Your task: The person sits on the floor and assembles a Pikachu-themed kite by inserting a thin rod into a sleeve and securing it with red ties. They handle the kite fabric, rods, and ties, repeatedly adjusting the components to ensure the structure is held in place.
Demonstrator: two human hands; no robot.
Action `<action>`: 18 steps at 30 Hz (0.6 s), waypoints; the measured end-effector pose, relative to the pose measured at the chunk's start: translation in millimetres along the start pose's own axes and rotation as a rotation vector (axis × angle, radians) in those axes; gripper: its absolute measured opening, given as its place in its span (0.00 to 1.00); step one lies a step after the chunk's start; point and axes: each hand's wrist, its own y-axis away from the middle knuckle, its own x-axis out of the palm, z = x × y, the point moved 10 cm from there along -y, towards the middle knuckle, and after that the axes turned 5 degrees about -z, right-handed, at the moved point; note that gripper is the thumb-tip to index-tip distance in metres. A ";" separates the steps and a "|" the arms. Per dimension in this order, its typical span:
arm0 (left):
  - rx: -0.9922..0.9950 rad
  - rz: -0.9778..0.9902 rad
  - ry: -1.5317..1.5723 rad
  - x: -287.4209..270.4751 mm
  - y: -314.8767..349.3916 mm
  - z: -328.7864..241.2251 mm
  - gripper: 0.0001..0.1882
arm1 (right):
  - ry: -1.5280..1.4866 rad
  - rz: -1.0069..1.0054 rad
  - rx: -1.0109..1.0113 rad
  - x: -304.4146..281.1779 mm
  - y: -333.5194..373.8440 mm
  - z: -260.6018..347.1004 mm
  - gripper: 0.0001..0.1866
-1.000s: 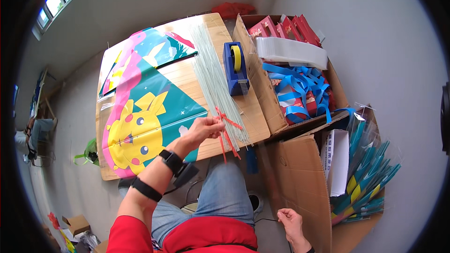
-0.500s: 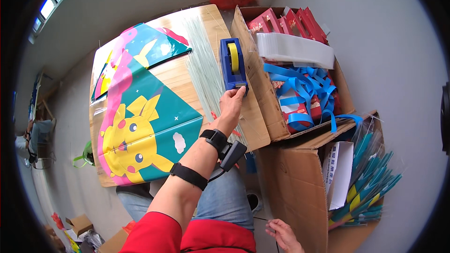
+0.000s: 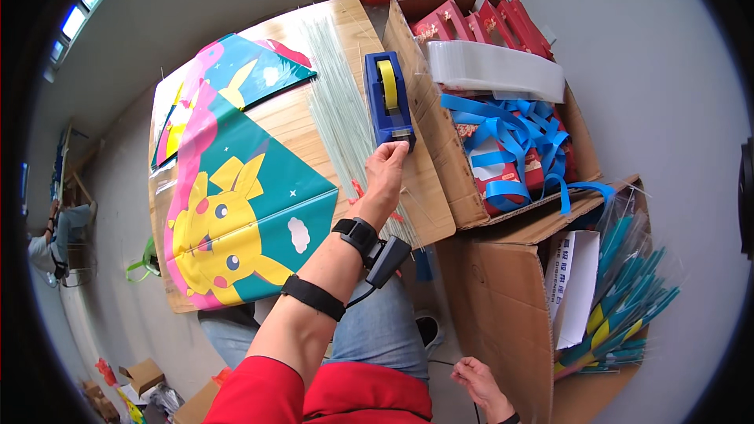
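Observation:
My left hand (image 3: 385,173) reaches to the front end of a blue tape dispenser (image 3: 375,102). Its thumb and fingertips are pinched at the cutting edge, on the loose end of the tape. A yellow tape roll (image 3: 388,82) sits in the dispenser. Low at the right, beside the cardboard box, my right hand (image 3: 481,385) hangs with its fingertips together. Whatever they hold is too small to make out. Left of my left forearm lies a teal, pink and yellow printed plastic sheet (image 3: 271,180) with a cartoon figure. Thin pale rods (image 3: 339,110) lie in a bundle between it and the dispenser.
Everything lies on a wooden tabletop (image 3: 428,204). A cardboard box (image 3: 422,82) at its right holds red packages, blue ribbon (image 3: 495,137) and a white plastic roll (image 3: 495,69). Nearer stands a second box (image 3: 495,298) with folded teal pieces (image 3: 620,306). Another person (image 3: 51,243) sits far left.
The view has shifted slightly. My left hand stays at the dispenser's cutting edge. My right hand has come further into view, its fingers drawn closer together.

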 end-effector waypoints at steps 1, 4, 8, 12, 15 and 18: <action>0.008 -0.026 -0.027 -1.3 2.8 -2.5 0.08 | 0.013 -0.004 0.004 -0.7 -1.2 -0.8 0.06; 0.051 -0.135 -0.194 -5.1 7.8 -12.2 0.10 | 0.025 -0.028 0.011 -3.8 -5.1 -2.9 0.06; 0.086 -0.275 -0.439 -8.7 7.9 -20.6 0.12 | 0.016 -0.108 0.013 -0.4 -2.1 2.7 0.07; 0.146 -0.352 -0.519 -9.5 8.5 -32.5 0.11 | 0.054 -0.089 0.013 15.0 -2.4 -1.0 0.08; 0.163 -0.361 -0.565 -4.8 10.8 -38.6 0.11 | 0.078 -0.066 -0.002 18.9 -1.3 -5.8 0.08; 0.226 -0.358 -0.632 -4.7 3.9 -41.2 0.10 | 0.066 -0.054 -0.022 24.6 0.7 -1.2 0.08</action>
